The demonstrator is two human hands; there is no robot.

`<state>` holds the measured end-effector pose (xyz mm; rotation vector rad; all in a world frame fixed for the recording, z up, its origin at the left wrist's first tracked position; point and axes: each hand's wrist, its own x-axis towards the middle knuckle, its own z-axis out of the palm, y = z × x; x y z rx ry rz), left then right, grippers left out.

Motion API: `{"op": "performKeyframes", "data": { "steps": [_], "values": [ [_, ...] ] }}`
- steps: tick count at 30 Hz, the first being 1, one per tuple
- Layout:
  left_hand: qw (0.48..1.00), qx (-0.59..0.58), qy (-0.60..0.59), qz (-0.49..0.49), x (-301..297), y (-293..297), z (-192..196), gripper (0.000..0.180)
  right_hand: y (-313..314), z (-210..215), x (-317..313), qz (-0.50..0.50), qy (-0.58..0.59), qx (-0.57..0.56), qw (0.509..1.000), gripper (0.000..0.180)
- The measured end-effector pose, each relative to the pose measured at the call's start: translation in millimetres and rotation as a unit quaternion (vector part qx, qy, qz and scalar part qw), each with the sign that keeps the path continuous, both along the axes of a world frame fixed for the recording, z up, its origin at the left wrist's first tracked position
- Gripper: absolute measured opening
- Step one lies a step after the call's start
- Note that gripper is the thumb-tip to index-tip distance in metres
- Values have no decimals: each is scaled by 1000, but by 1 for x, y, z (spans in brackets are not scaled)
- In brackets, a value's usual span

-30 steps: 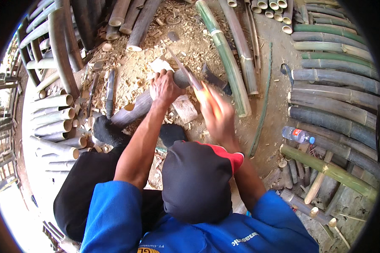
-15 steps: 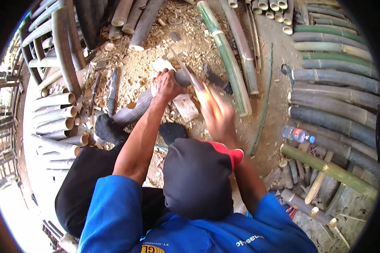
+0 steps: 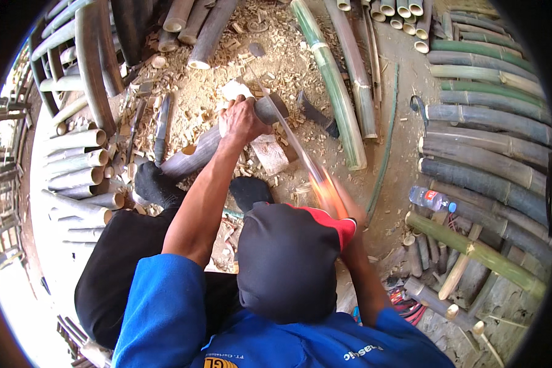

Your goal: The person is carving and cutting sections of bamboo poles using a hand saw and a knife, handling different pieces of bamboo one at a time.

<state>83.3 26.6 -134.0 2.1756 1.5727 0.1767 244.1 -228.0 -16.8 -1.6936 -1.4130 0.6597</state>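
My left hand (image 3: 242,119) grips a short grey bamboo piece (image 3: 193,153) that lies slanted over a pale wooden block (image 3: 270,153) on the ground. My right hand (image 3: 336,195), blurred by motion, is shut on the handle of a long thin blade (image 3: 288,135). The blade runs up and left, and its tip reaches past the bamboo end by my left hand. My feet in black socks (image 3: 156,184) rest beside the bamboo. My dark cap (image 3: 285,257) hides part of my right forearm.
Wood chips (image 3: 270,55) cover the ground ahead. A dark knife (image 3: 161,129) lies at the left and a dark-handled tool (image 3: 316,113) at the right. Green bamboo poles (image 3: 328,80) lie ahead; stacked bamboo (image 3: 490,141) and a water bottle (image 3: 429,197) sit at the right, cut tubes (image 3: 73,159) at the left.
My right hand has drawn back toward my body and lower right with the blade. My left hand keeps its hold on the bamboo piece.
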Motion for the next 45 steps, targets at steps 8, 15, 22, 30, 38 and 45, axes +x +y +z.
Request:
{"op": "performKeyframes", "data": {
  "steps": [8,15,22,30,38,45],
  "values": [
    [1000,25,-15,6,8,-7,0,73,63,-19,-4,-7,4,-3,1000,42],
    [997,-79,7,19,-22,6,-3,82,-32,17,-8,38,-31,17,999,50],
    [997,-22,67,26,20,-8,5,96,68,-64,10,-8,50,17,999,46],
    [998,-26,63,13,-19,-5,5,96,-55,0,-5,6,72,8,997,39],
    [998,-43,51,12,7,-1,4,98,110,-22,-15,7,37,-4,999,36],
    [997,-34,64,3,-13,-2,-1,105,-58,18,-14,-10,92,-17,996,40]
  ]
}}
